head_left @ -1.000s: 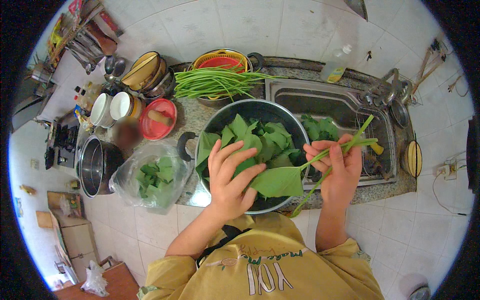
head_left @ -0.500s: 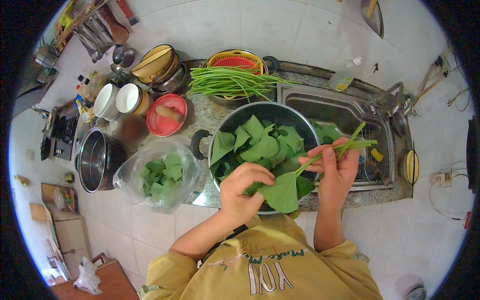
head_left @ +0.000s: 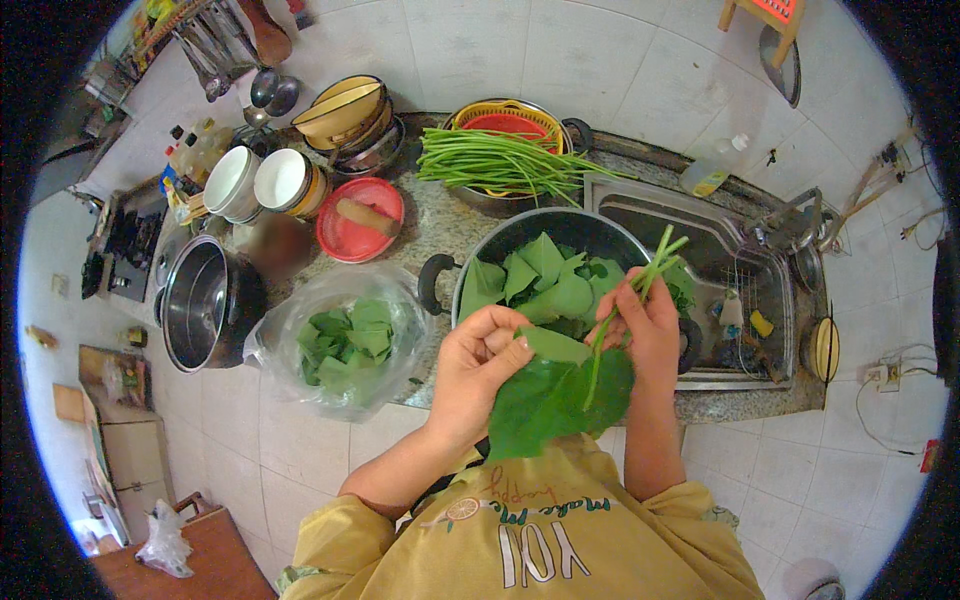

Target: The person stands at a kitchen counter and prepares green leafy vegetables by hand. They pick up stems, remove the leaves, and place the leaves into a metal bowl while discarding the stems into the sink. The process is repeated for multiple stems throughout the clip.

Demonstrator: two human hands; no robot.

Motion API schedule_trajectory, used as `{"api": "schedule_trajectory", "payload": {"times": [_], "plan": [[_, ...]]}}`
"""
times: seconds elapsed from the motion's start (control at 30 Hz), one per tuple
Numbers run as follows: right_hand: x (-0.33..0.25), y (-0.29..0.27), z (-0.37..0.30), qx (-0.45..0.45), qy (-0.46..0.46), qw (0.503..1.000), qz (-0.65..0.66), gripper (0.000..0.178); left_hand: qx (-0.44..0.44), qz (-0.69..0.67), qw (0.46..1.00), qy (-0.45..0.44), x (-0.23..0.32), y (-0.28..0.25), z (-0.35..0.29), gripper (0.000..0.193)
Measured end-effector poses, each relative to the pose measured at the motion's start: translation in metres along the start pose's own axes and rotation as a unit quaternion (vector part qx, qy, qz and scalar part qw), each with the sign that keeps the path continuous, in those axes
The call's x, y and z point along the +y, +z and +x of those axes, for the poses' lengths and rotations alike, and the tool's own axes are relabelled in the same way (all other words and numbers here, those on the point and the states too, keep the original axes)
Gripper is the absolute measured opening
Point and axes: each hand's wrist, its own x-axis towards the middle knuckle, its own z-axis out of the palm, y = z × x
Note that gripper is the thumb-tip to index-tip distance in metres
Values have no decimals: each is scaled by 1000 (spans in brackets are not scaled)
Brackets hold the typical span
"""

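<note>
My left hand (head_left: 478, 372) pinches the edge of a large, broad green leaf (head_left: 560, 405) between thumb and fingers. In my right hand (head_left: 645, 330) are several green stems (head_left: 658, 262), their cut ends pointing up and away from me. The leaf hangs between both hands, over the near rim of a dark pot (head_left: 470, 262). Loose green leaves (head_left: 545, 270) fill that pot, which stands on the counter in front of me. Beyond it, a bundle of long stripped stems (head_left: 500, 165) lies across a yellow-and-red basket (head_left: 548, 122).
A clear plastic bag (head_left: 400, 350) of leaves sits left of the pot, beside an empty steel pot (head_left: 200, 310). Bowls (head_left: 285, 180) and a red plate (head_left: 340, 235) stand behind. At the right is a steel sink (head_left: 720, 220) with a bottle (head_left: 712, 170) behind it.
The leaf has turned and now hangs lower, spread between my hands. The stems have swung more upright in my right hand. The whole view has shifted slightly.
</note>
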Motion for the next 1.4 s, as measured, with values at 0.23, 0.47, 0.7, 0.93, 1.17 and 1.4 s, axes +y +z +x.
{"api": "schedule_trajectory", "payload": {"times": [0.23,0.47,0.7,0.93,1.17,1.4], "plan": [[6,3,1,-28,12,999,38,14,39,-47,998,-31,10,-8,3,5],[-4,9,-7,-20,-65,998,-10,14,25,83,995,49,9,-8,-4,13],[-10,12,-11,-18,-89,996,-3,16,45,125,989,73,8,-14,-2,21],[-8,14,-12,-15,-102,995,-9,14,43,76,995,40,10,-18,-1,29],[-6,7,-7,25,-89,996,20,18,-54,101,989,88,16,-12,-12,48],[0,3,-11,27,-104,994,-27,12,55,210,970,112,12,-18,-11,26]]}}
